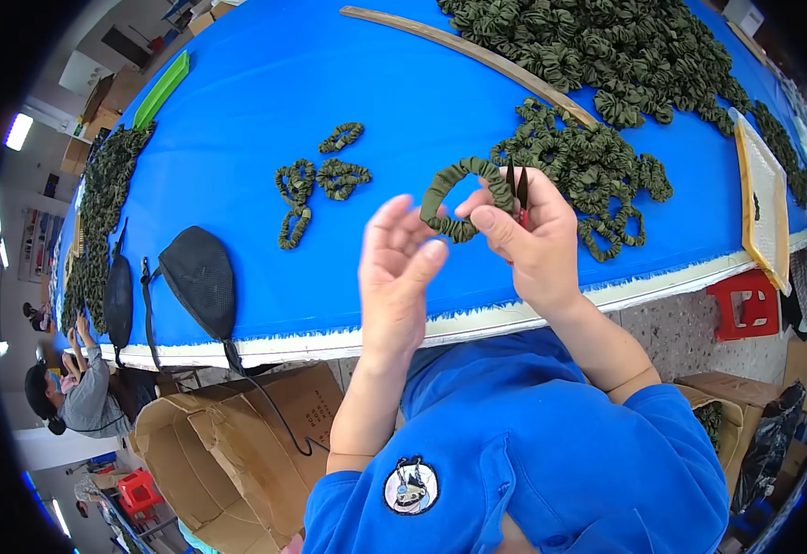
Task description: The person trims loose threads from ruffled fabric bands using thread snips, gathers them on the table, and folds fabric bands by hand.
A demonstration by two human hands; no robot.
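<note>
My right hand (542, 242) pinches a dark green scrunchie (437, 189) by its right side, the ring standing upright above the blue table. The same hand holds a pair of thread snips (521, 189), dark blades pointing up and a bit of red at the handle. My left hand (396, 272) is open at the scrunchie's lower left, thumb and fingers apart; whether a fingertip touches the cloth I cannot tell. Several loose scrunchies (343, 177) lie left of my hands. Just behind my right hand is a small heap of scrunchies (597, 162).
A large scrunchie pile (606, 51) lies beyond a wooden strip (459, 44). At left are a black mesh pouch (198, 277), a green tray (161, 90) and another long pile (112, 203). A framed panel (762, 198) leans at right. Cardboard boxes (228, 452) stand below; a co-worker (89, 397) is far left.
</note>
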